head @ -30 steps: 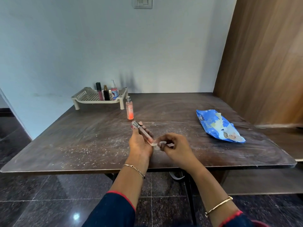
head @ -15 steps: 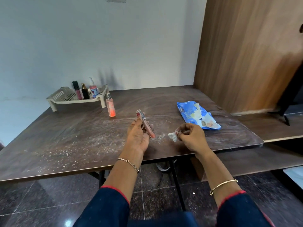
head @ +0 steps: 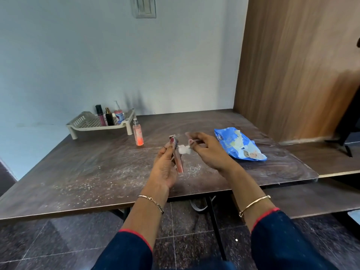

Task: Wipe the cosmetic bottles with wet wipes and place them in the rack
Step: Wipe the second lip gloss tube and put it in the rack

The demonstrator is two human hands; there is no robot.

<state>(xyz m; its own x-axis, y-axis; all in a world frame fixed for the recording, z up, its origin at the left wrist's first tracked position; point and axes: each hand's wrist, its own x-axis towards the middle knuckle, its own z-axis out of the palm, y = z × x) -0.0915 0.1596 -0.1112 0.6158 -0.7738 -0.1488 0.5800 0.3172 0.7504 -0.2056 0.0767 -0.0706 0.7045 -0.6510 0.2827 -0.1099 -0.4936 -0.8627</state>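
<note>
Wipe (head: 184,149) now beside one tube (head: 179,162); three bottles (head: 109,119) racked.

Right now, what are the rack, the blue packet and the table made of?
The rack looks like matte cream plastic, moulded with slots and a holed floor. The blue wet-wipe pack seems thin plastic film: shiny and crinkled. The table top could be dark wood or wood-look laminate; swirling grain shows under white specks.
</note>
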